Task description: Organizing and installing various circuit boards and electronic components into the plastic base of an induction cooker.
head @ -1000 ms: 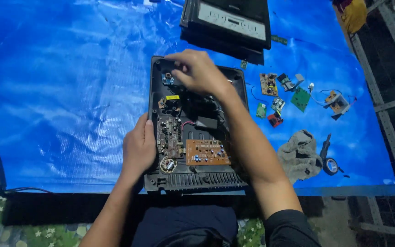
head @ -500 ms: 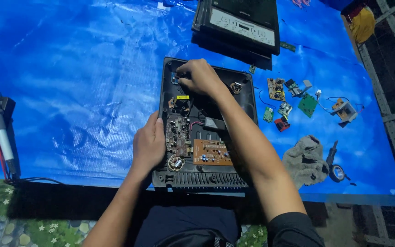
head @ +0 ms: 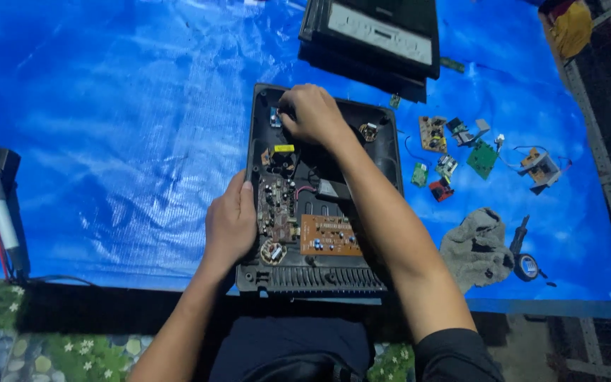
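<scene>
A blue tarp (head: 107, 141) covers the surface, with an opened black case (head: 323, 191) of circuit boards at its near edge. The left hand (head: 229, 225) lies flat, fingers together, on the case's left rim, as before. The right hand (head: 312, 114), fingers curled, has stayed at the far inside corner, pinching something hidden beneath it.

- Open blue tarp (head: 107, 141) across upper left of frame.
- Crowded at right: small circuit boards (head: 461, 152), grey rag (head: 475, 247).
- Blocked at top centre by black cover (head: 376, 35).
</scene>
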